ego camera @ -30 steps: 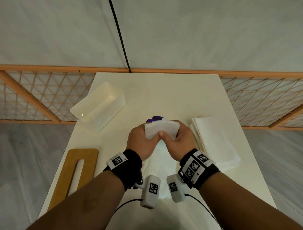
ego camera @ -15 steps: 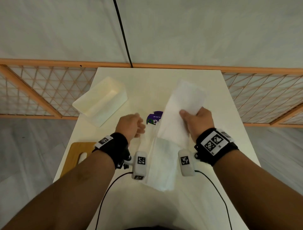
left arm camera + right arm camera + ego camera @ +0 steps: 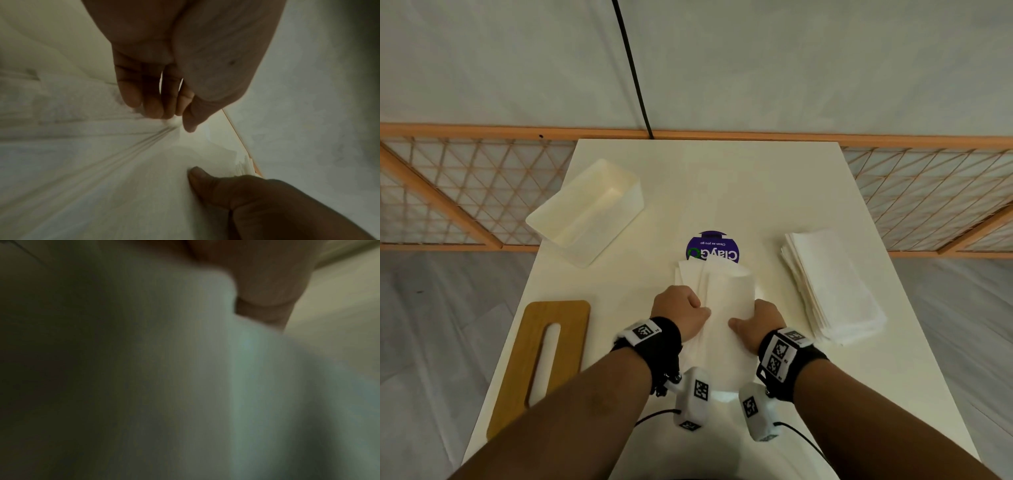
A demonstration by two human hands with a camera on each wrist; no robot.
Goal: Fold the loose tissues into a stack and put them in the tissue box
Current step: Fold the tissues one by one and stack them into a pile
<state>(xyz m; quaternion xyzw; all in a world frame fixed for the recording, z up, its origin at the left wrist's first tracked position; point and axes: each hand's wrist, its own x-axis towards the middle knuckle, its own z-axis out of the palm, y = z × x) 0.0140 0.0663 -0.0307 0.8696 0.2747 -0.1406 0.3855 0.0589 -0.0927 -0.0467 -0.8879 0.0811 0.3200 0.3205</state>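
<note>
A loose white tissue (image 3: 726,298) lies lengthwise in the middle of the table, partly over a small pile of tissues. My left hand (image 3: 697,308) pinches its left edge; in the left wrist view the fingertips (image 3: 156,112) and thumb bunch the paper into creases. My right hand (image 3: 744,323) grips the right edge with the thumb (image 3: 205,180) pressed on top, its fingers hidden beneath. The right wrist view is blurred, filled by the tissue (image 3: 226,369). A tall stack of folded tissues (image 3: 832,287) sits to the right. The white open tissue box (image 3: 589,209) stands at the far left.
A wooden lid with a slot (image 3: 544,356) lies at the near left. A round purple label (image 3: 712,248) shows just beyond the tissue. The white table (image 3: 722,185) is narrow, with a wooden lattice rail (image 3: 465,192) behind it and floor on both sides.
Half a second ago my right hand alone held the tissue stretched far out and my left hand was free. Now both hands grip it, drawn nearer to me.
</note>
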